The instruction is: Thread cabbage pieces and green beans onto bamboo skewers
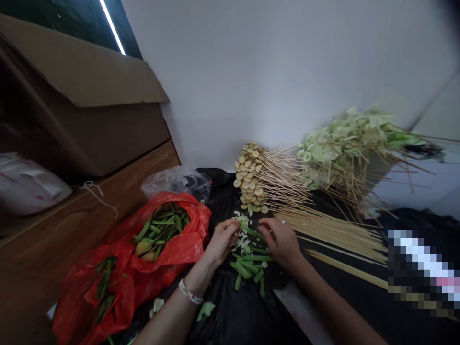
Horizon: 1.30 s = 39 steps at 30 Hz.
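Observation:
Between my two hands stretches a short green stem piece [250, 231]. My left hand [224, 237], with a beaded bracelet at the wrist, is closed in a pinch at its left end. At the other end, my right hand [282, 242], wearing a ring, pinches with thumb and forefinger. Small pale scraps [239, 244] lie on the black plastic sheet [230, 306] under the fingers. Just nearer to me is a loose pile of cut green stems [247, 268]. Skewers with round pale slices [249, 175] rest beyond my hands, their sticks pointing right.
At left, a red plastic bag [194, 211] holds green trimmings, near a cardboard box [108, 129]. Bare wooden skewers [334, 232] lie right of my right hand. Skewered leafy greens [334, 143] are heaped against the white wall [258, 72]. Clear plastic [176, 179] sits behind the bag.

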Each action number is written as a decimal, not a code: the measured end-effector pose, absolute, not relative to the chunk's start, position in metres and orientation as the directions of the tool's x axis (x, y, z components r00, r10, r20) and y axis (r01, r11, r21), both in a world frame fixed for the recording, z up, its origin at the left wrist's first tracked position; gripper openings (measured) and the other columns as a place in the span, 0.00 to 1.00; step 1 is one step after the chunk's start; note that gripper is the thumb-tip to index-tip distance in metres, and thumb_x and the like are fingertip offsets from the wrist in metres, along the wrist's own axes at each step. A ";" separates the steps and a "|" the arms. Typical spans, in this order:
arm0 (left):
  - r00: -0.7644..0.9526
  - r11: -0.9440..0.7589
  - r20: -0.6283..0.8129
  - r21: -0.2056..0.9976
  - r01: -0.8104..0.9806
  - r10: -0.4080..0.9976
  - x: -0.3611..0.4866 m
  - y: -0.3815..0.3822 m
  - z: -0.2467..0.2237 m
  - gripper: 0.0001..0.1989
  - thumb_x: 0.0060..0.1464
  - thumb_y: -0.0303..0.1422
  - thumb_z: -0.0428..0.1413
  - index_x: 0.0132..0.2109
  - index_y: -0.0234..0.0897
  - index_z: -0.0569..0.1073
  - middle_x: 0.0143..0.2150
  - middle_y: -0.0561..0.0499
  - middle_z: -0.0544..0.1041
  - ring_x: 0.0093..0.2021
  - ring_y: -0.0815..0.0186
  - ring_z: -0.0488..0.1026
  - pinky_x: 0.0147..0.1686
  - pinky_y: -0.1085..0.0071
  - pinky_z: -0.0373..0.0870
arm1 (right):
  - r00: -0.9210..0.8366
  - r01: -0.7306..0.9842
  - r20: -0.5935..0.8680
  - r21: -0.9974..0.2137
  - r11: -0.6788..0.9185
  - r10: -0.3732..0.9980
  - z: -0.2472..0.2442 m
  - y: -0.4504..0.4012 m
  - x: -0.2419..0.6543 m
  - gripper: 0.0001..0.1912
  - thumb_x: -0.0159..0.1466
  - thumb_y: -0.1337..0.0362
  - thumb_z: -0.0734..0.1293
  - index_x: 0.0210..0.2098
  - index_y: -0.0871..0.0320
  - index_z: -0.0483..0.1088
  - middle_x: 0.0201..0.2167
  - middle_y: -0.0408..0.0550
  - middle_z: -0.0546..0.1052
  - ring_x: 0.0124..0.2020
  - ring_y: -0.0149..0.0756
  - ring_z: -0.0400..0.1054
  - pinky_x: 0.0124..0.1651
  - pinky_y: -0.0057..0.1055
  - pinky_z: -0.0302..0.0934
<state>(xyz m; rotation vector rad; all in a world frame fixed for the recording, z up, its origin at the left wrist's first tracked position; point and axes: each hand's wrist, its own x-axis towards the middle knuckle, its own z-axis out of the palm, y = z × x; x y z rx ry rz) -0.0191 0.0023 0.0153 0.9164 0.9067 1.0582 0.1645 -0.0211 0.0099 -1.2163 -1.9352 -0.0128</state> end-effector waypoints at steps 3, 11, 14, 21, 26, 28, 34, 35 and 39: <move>0.309 0.280 -0.179 0.904 -0.323 0.934 -0.017 0.001 0.016 0.14 0.46 0.37 0.59 0.24 0.35 0.62 0.17 0.62 0.56 0.14 0.81 0.44 0.15 0.77 0.36 | -0.335 0.791 0.576 -0.259 0.555 0.746 0.002 -0.021 0.160 0.13 0.67 0.59 0.61 0.46 0.59 0.70 0.34 0.48 0.76 0.38 0.38 0.66 0.43 0.32 0.57; 0.333 0.266 -0.178 0.933 -0.241 0.926 -0.015 -0.001 0.014 0.12 0.46 0.38 0.59 0.26 0.33 0.67 0.17 0.61 0.57 0.14 0.80 0.45 0.16 0.76 0.36 | -0.316 0.812 0.597 -0.232 0.536 0.737 -0.001 -0.019 0.164 0.13 0.68 0.61 0.59 0.34 0.57 0.73 0.27 0.46 0.75 0.32 0.35 0.65 0.39 0.30 0.56; 0.319 0.231 -0.169 0.958 -0.168 0.933 -0.013 -0.003 0.014 0.13 0.46 0.40 0.59 0.28 0.33 0.70 0.17 0.61 0.56 0.15 0.79 0.45 0.17 0.76 0.38 | -0.296 0.783 0.631 -0.270 0.560 0.717 0.004 -0.020 0.165 0.14 0.69 0.60 0.58 0.35 0.57 0.73 0.28 0.46 0.76 0.32 0.35 0.66 0.39 0.30 0.57; 0.242 -0.154 0.109 0.972 0.175 0.964 -0.013 0.000 0.008 0.09 0.47 0.35 0.56 0.27 0.33 0.76 0.23 0.53 0.72 0.25 0.70 0.65 0.28 0.74 0.60 | -0.148 0.610 0.646 -0.537 0.583 0.749 0.023 -0.023 0.169 0.14 0.68 0.58 0.59 0.34 0.56 0.74 0.28 0.46 0.77 0.31 0.35 0.68 0.37 0.31 0.60; 0.113 -0.164 0.137 0.947 0.277 0.984 -0.024 0.011 0.000 0.09 0.46 0.33 0.54 0.28 0.33 0.77 0.25 0.51 0.76 0.27 0.68 0.68 0.30 0.74 0.63 | 0.263 0.275 0.400 -0.903 0.329 0.878 0.033 -0.016 0.187 0.16 0.65 0.52 0.62 0.38 0.57 0.74 0.29 0.46 0.78 0.25 0.32 0.67 0.29 0.30 0.62; 0.043 -0.152 0.147 0.939 0.308 0.988 -0.030 0.016 0.000 0.09 0.45 0.33 0.54 0.27 0.33 0.77 0.25 0.51 0.76 0.26 0.68 0.68 0.28 0.74 0.62 | 0.337 0.106 0.307 -0.952 0.288 0.890 0.033 -0.013 0.192 0.18 0.63 0.50 0.63 0.38 0.58 0.73 0.28 0.46 0.77 0.22 0.30 0.65 0.26 0.28 0.62; -0.128 -0.130 0.182 0.933 0.337 0.975 -0.045 0.026 0.003 0.08 0.42 0.31 0.54 0.28 0.33 0.77 0.23 0.53 0.74 0.23 0.70 0.66 0.25 0.76 0.61 | 0.451 -0.165 0.217 -0.933 0.320 0.866 0.030 -0.003 0.201 0.19 0.58 0.48 0.67 0.35 0.59 0.71 0.25 0.46 0.76 0.22 0.30 0.66 0.22 0.26 0.61; -0.143 -0.139 0.195 0.933 0.331 0.970 -0.046 0.027 0.004 0.09 0.42 0.31 0.55 0.31 0.33 0.78 0.22 0.54 0.73 0.22 0.71 0.66 0.25 0.76 0.61 | 0.448 -0.178 0.214 -0.930 0.322 0.868 0.030 -0.002 0.202 0.19 0.58 0.48 0.68 0.35 0.59 0.71 0.25 0.46 0.76 0.22 0.30 0.66 0.23 0.26 0.61; -0.059 -0.211 0.235 0.938 0.275 0.970 -0.039 0.022 0.004 0.14 0.46 0.33 0.58 0.41 0.34 0.79 0.25 0.54 0.75 0.25 0.70 0.69 0.30 0.75 0.65 | 0.363 -0.186 0.213 -0.937 0.295 0.907 0.029 -0.003 0.196 0.19 0.57 0.49 0.69 0.38 0.58 0.70 0.28 0.45 0.78 0.24 0.31 0.68 0.26 0.29 0.65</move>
